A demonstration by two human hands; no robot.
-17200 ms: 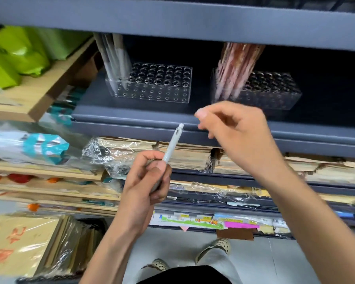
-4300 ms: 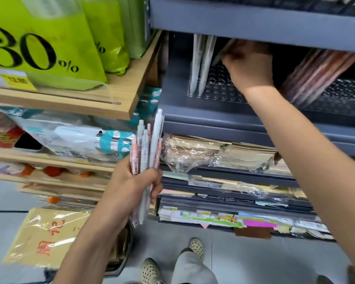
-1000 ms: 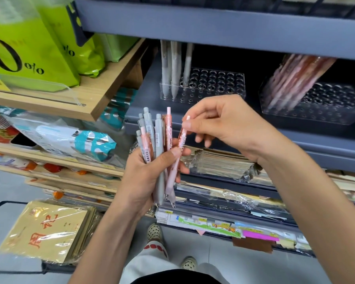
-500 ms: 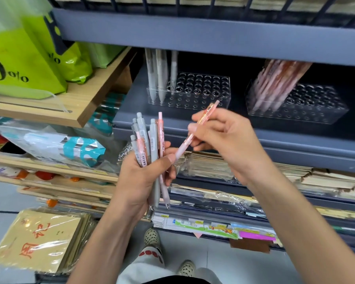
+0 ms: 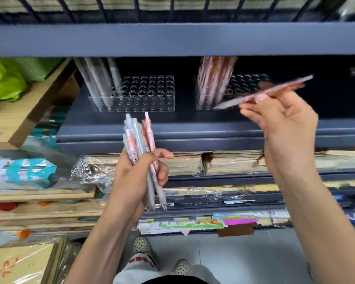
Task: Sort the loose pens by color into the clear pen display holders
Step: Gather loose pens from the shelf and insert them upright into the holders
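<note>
1. Since the frame half a second back, the right hand [image 5: 279, 119] is lifting away from the bundle and swinging up and rightward. The single translucent pink click pen [image 5: 283, 85] is now passing in front of the right-hand clear perforated acrylic pen holder [image 5: 246, 84] instead of sitting beside the left thumb
2. In the head view, the right thumb and fingertips are pinching that pen near its middle. It is blurring with motion and lying almost level, with one end pointing low-left across the holder's front and the other rising up-right. I cannot tell which end is the tip
3. The left hand [image 5: 135, 177] is gripping a mixed bundle of pale grey and pink pens [image 5: 139, 138] upright, its fingers curling round the barrels, below the dark blue metal shelf edge [image 5: 203, 134]
4. The left-hand clear holder [image 5: 150, 93] is carrying a few slanting grey pens [image 5: 98, 83]. The right one is carrying a leaning cluster of pink pens [image 5: 213, 78] at its left end, with open holes to their right
5. Judging the coming move, the free holes are lying just behind and left of the pinching fingers. The pen's long axis is therefore needing to swing from near level to near upright before going down, and the right hand is the nearer one
</note>
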